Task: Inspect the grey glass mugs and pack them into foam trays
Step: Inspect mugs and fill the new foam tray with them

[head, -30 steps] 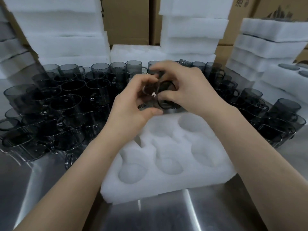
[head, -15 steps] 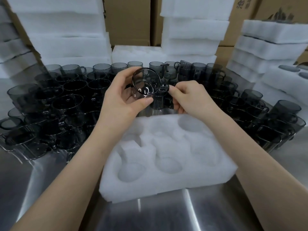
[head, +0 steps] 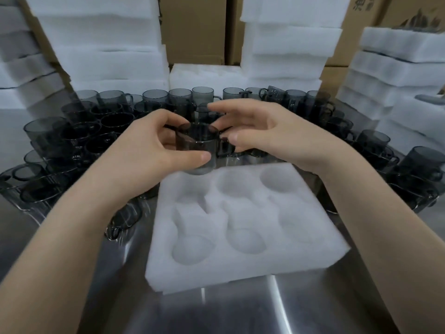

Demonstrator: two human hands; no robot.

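The left hand's (head: 154, 150) fingers (head: 177, 121) curl round the far side of a grey mug (head: 197, 150), with the thumb pressed across its near wall, so this hand grips the mug and carries it alone. The mug stands upright between the two hands, mouth up and base down, its long axis vertical and its handle (head: 225, 147) pointing at the right hand (head: 269, 133). That hand holds nothing: its fingers are spread and only loosely bent, arching over the mug's far rim, and its thumb lies just beside the handle; whether it touches cannot be told. Straight below the gripping fingers, the mug's base hangs just over the far-left corner of the foam tray (head: 240, 268), where a pocket seems to lie, largely hidden by the glass. The other five pockets, nearer the body and off toward the right hand, show bare foam. The move ahead looks like a short straight drop, handle turned to suit the cutout, and the left hand is the one placed for it. Beyond and to both sides of the hands more mugs (head: 72, 141) crowd the table (head: 240, 309), with foam stacks (head: 101, 44) behind them.
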